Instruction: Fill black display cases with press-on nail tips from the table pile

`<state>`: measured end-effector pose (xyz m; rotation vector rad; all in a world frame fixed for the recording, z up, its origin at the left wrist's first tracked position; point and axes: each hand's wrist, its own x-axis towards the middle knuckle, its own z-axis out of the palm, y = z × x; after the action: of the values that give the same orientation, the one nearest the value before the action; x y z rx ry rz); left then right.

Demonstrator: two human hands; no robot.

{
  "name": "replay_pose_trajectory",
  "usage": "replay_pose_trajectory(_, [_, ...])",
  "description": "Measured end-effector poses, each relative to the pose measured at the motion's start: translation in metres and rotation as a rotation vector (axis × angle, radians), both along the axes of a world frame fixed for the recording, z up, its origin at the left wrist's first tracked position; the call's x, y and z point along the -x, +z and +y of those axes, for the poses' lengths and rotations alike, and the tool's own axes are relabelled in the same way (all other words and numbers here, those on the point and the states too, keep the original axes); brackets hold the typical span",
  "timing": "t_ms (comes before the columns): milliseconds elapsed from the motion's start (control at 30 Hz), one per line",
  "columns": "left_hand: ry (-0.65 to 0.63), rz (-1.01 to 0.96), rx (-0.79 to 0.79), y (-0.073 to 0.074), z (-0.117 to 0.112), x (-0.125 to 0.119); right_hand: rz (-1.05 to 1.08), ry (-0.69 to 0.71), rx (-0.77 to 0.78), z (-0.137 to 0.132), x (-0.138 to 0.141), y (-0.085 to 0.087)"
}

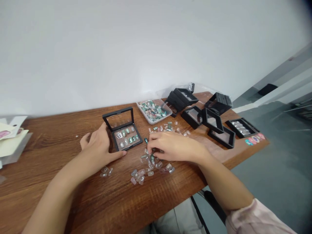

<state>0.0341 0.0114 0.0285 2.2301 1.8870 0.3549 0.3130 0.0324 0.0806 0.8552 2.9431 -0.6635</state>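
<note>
An open black display box (125,135) lies on the wooden table (60,191), its clear lid raised and several green and silver press-on nails set inside. My left hand (98,146) rests flat beside the box's left edge, thumb stretched along its front, fingers apart. My right hand (168,146) is curled over a scatter of small loose nails (148,165) just right of the box, fingertips pinched among them. What the fingertips hold is too small to make out.
A clear tray of green nails (154,111) stands behind the box. Several black display boxes (207,117) are stacked and spread at the back right, one filled with silver nails (240,127). Stickers (254,139) lie by the right edge. Papers (11,136) lie at far left.
</note>
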Motion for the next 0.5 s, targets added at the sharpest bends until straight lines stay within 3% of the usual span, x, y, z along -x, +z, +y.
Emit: replay_pose_trajectory(500, [-0.026,-0.015,-0.019,0.0016,-0.0008,-0.0017,-0.1,0.011,-0.005,-0.0101,0.0103,0.0014])
